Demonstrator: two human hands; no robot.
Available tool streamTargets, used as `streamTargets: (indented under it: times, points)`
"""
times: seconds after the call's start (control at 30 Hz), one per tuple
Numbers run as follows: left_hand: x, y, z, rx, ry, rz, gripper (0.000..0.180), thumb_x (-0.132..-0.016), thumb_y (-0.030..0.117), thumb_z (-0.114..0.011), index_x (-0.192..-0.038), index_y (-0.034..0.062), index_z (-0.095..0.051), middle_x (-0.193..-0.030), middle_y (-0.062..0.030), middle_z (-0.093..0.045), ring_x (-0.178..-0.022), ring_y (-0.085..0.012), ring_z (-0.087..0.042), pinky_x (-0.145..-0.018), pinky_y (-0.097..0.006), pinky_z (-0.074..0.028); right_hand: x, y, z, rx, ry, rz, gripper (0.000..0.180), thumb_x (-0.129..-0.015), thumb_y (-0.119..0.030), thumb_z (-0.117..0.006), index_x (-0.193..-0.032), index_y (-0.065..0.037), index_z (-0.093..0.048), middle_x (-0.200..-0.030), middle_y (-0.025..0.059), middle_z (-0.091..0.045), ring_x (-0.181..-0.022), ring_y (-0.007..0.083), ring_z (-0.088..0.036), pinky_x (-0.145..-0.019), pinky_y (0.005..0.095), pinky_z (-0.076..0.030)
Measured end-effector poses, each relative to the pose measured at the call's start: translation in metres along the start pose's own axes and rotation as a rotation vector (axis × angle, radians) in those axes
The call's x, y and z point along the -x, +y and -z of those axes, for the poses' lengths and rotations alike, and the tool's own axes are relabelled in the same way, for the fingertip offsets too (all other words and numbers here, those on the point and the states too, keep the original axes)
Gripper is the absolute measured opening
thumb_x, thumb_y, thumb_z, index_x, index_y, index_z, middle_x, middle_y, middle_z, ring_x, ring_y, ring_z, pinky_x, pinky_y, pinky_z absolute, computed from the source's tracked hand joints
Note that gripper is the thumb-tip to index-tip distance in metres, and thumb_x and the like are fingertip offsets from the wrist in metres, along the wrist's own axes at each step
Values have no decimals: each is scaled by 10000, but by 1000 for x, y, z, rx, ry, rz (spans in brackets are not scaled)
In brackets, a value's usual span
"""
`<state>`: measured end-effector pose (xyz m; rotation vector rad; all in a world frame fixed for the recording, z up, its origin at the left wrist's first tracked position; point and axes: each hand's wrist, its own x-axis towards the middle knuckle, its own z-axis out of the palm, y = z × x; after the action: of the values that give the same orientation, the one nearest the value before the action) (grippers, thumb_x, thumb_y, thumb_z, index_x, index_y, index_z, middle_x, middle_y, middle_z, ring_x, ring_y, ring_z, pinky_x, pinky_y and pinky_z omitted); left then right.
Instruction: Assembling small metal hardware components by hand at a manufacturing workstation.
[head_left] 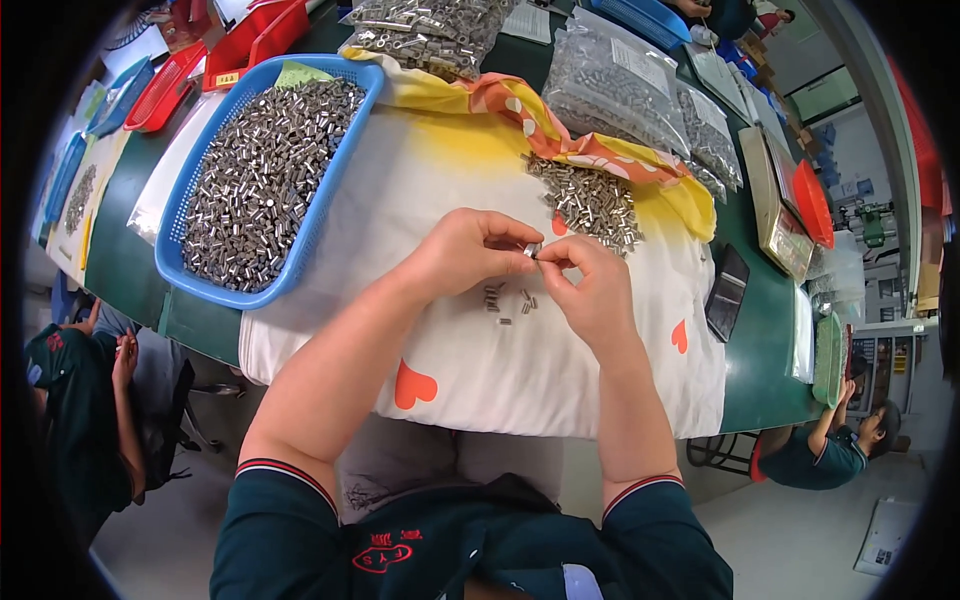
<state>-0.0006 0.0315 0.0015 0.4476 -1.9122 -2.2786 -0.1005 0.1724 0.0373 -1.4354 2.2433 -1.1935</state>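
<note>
Over the middle of a white cloth (320,330), my two hands meet fingertip to fingertip. My left hand (470,250) pinches a small silvery metal sleeve (532,249). The fingers of my right hand (590,280) close at the same spot, where a small dark bit shows; what they grip is too small to make out. Just below lie several loose metal sleeves (504,321). Beyond my right hand spreads a pile of similar sleeves (590,200). A blue basket (168,245) at the left is filled with many more of them.
Along the cloth's far edge runs a bunched yellow and orange fabric (510,105). Clear bags of metal parts (610,85) lie behind it. A dark phone-like slab (727,292) rests at the right on the green table (765,385). Other people sit at both sides.
</note>
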Motion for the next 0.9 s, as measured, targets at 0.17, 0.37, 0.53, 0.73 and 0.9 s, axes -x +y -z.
streamTargets:
  times: [0.17,0.37,0.53,0.73,0.9]
  points:
    - [2,5,-1,-9,24,9,292,-736,46,-654,-1014,-17,-591,-852,-54,-615,-758,-81,-560,-683,-212,-466,1,-1,-7,155,85,123,74,-681,7,-587,-752,-13,-576,-706,62,-570,-652,171,-553,-607,274,-445]
    - [0,2,1,102,4,4,298,-740,42,-650,-1025,-14,-585,-836,-39,-611,-737,-67,-550,-663,-202,-459,-1,-2,-4,-148,99,-48,81,-672,-3,-598,-747,-22,-575,-700,83,-562,-644,208,-544,-579,299,-440]
    - [0,3,-3,81,21,16,303,-742,39,-650,-1030,-20,-579,-844,-41,-612,-744,-70,-555,-668,-202,-460,1,1,-7,110,130,113,70,-699,-9,-596,-769,-18,-593,-744,67,-591,-646,155,-559,-562,270,-444]
    - [0,2,-2,145,8,22,296,-742,35,-648,-1021,-35,-576,-853,-51,-618,-762,-79,-569,-681,-212,-470,-1,1,3,-119,24,-42,77,-727,-41,-602,-802,-20,-599,-759,55,-600,-656,136,-559,-580,260,-441]
    - [0,2,-2,44,-28,4,289,-733,36,-656,-1005,-30,-585,-868,-57,-620,-772,-85,-574,-688,-213,-473,-6,5,11,-187,-37,-249,120,-743,-30,-604,-863,-19,-605,-750,10,-595,-669,68,-517,-629,202,-416]
